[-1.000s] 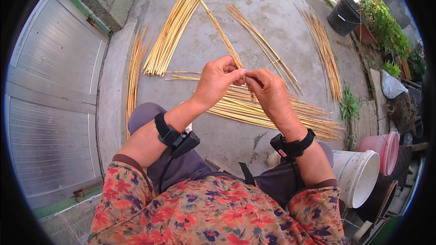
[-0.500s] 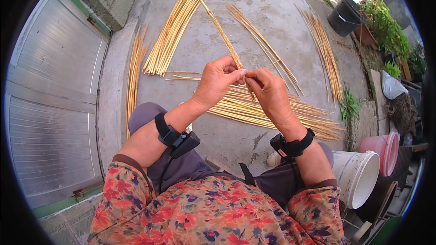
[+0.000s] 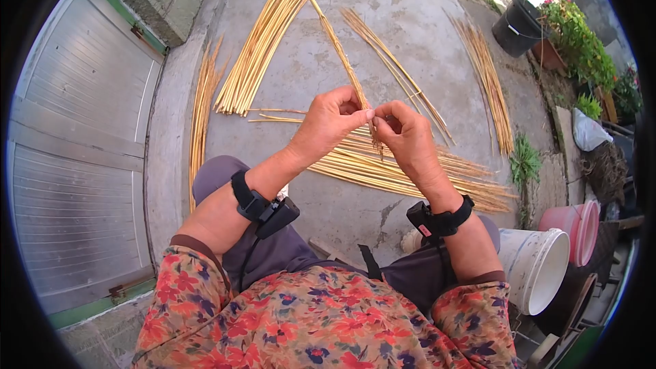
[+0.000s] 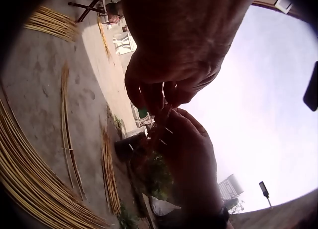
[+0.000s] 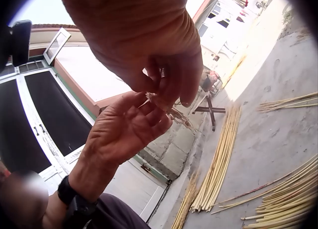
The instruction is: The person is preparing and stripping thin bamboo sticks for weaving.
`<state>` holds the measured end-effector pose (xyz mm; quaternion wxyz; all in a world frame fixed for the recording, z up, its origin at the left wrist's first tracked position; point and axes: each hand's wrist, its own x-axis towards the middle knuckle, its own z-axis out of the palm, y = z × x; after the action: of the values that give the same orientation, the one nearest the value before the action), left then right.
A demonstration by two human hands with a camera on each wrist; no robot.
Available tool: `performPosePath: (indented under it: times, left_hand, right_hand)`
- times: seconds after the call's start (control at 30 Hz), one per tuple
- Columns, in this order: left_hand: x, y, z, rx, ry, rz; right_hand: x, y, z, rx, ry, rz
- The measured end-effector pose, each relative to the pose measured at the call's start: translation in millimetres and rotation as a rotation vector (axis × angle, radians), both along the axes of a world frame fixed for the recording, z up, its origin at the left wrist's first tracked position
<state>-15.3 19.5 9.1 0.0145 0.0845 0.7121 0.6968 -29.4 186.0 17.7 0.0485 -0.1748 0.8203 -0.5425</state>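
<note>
A long straw-coloured stalk (image 3: pixel 336 42) slants from the top of the head view down to both hands, its feathery end hanging below them. The left hand (image 3: pixel 329 123) grips this end with curled fingers, thumb pointing right. Close against it, the right hand (image 3: pixel 408 138) pinches the same end between thumb and forefinger. In the left wrist view the left hand (image 4: pixel 174 55) is dark against the sky and meets the right hand (image 4: pixel 189 154) at the fingertips. The right wrist view has the right hand (image 5: pixel 159 65) over the left hand (image 5: pixel 126 132).
Bundles of stalks lie on the concrete: a thick one (image 3: pixel 266 44) at upper left, one (image 3: pixel 383 164) beneath the hands, one (image 3: pixel 486 82) at right. A white bucket (image 3: pixel 529 266), a pink bucket (image 3: pixel 575 227) and a black bucket (image 3: pixel 517 25) stand on the right. A metal door (image 3: pixel 82 143) is at left.
The stalk's upper part has shifted slightly right. The left hand has moved a little, its thumb still beside the right fingertips. Both hands keep hold of the stalk's end.
</note>
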Motion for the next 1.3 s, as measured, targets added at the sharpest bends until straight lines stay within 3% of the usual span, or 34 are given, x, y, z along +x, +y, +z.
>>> performPosePath:
  times: [0.1,0.17,0.27,0.37,0.43,0.83,1.07,1.3]
  left_hand:
    - [0.2,-0.7,1.1,0.008,-0.025,-0.026]
    - [0.9,1.2,2.2,0.153,-0.042,-0.045]
    - [1.8,2.2,3.6,0.131,-0.040,-0.056]
    - [0.0,1.4,1.7,0.047,-0.021,-0.043]
    - [0.7,2.0,2.9,0.060,-0.030,-0.035]
    - [0.1,3.4,-3.1,-0.004,-0.024,-0.012]
    - [1.9,6.5,-3.2,-0.067,-0.011,0.013]
    - [2.6,5.3,8.0,0.006,0.008,0.050]
  right_hand:
    - [0.8,1.9,3.1,-0.043,-0.046,0.008]
    - [1.6,3.0,5.9,-0.022,-0.027,0.012]
    - [0.2,6.3,4.5,-0.005,0.021,0.011]
    - [-4.1,9.1,0.8,-0.074,-0.081,-0.014]
    - [-3.8,8.4,8.2,-0.335,-0.208,-0.013]
    - [-2.0,-3.0,-2.5,-0.207,-0.032,-0.030]
    - [-5.0,-3.7,-5.8,-0.247,-0.104,-0.015]
    - [-8.5,4.8,-5.5,-0.015,-0.006,-0.043]
